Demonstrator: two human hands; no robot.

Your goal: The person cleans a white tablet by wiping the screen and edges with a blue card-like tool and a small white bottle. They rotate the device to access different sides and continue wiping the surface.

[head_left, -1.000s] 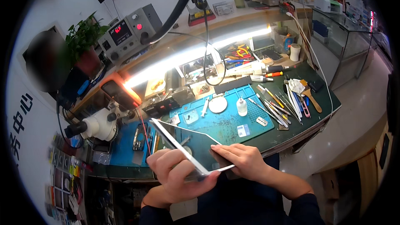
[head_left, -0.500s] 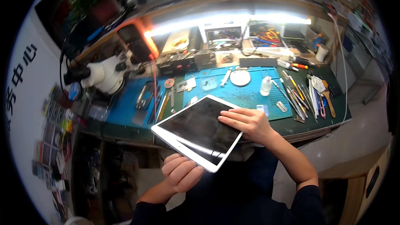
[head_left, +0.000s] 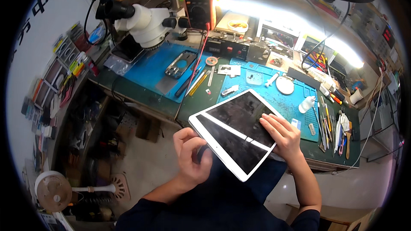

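Note:
A white-framed tablet [head_left: 239, 124] with a dark screen is held tilted over my lap, at the front edge of the bench. My right hand [head_left: 284, 137] grips its right side, fingers lying on the glass and the thumb hidden beneath. A bright strip of light reflects across the screen. Beside the tablet's lower left edge is my left hand [head_left: 190, 156], its fingers loosely curled and a gap between thumb and forefinger. Nothing shows in it.
Behind the tablet lies a blue work mat [head_left: 274, 98] with a white bottle [head_left: 307, 104] and a round white dish [head_left: 284, 85]. Pens and tweezers [head_left: 327, 124] lie at right. A microscope [head_left: 147, 23] and an orange multimeter [head_left: 199, 4] stand at left; a fan [head_left: 53, 191] is low left.
The view has swung left, bringing the fan into sight. My left hand has come off the tablet's near edge, its thumb now apart from the fingers. My right hand still holds the tablet.

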